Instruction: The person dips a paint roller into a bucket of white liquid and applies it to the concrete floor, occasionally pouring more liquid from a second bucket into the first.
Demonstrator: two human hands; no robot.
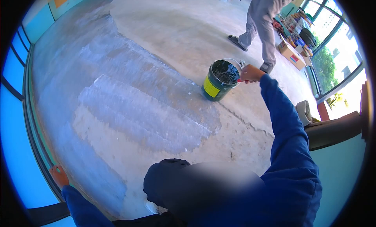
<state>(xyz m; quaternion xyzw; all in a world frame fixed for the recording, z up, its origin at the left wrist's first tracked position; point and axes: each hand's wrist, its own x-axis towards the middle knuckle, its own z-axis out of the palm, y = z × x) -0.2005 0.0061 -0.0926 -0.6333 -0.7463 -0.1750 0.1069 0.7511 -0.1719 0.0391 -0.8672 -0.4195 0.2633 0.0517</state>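
Up and to the right, my right hand (250, 75) is closed around a thin red handle (239, 80) at the rim of a bucket. The rest of what that handle belongs to is hidden. The dark green bucket (217, 87) has a yellow label and a wire bail, and stands upright on the floor. Black, glossy material (226, 71) fills it. At the lower left, my left hand (59, 175) rests with curled fingers on the dark frame (41, 152) along the wall. Both arms are in blue sleeves.
Grey concrete floor (156, 35) bears a darker bluish patch (129, 105). Beyond the bucket, a person in grey trousers (256, 25) stands or steps. A cardboard box (291, 55) and piled goods line the right windows. A dark rounded shape (164, 180) covers the bottom middle.
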